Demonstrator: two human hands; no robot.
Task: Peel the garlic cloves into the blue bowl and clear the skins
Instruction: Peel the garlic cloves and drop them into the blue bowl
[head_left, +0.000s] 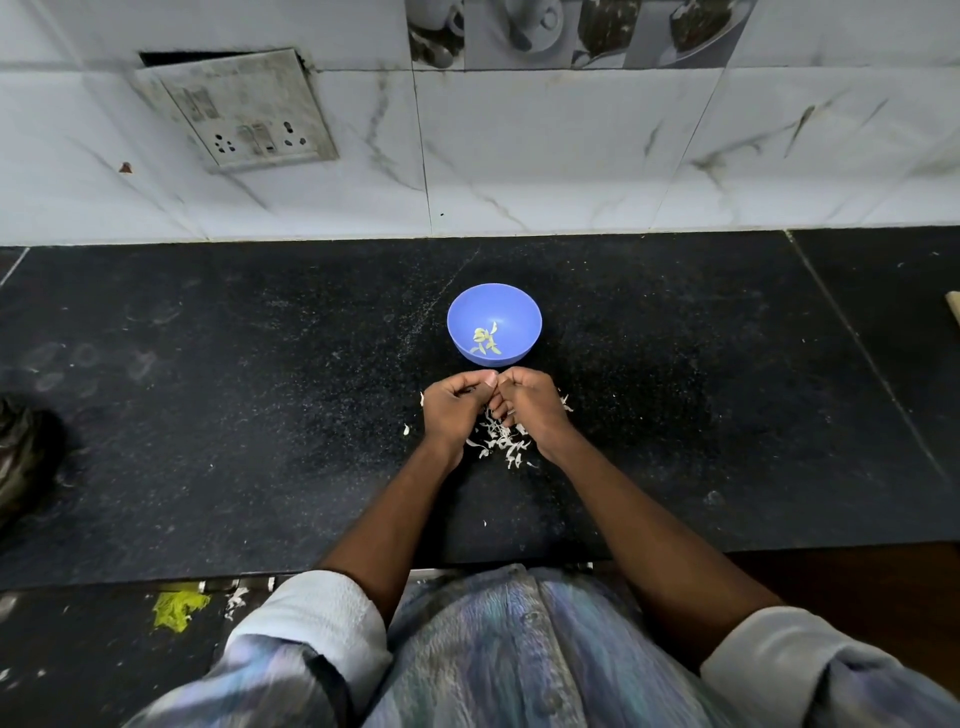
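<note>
The blue bowl (494, 306) stands on the black counter (260, 415), just beyond my hands, with several peeled garlic cloves (485, 340) at its bottom. My left hand (453, 410) and my right hand (532, 408) are held together in front of the bowl, fingers curled and thumbs meeting. What they pinch between them is hidden by the fingers. A heap of white garlic skins (501, 441) lies on the counter under and between my hands.
A tiled wall with a switch and socket plate (244, 111) rises behind the counter. A dark object (23, 452) sits at the left edge. Loose skins and a yellow scrap (176, 608) lie on the floor below the counter's front edge.
</note>
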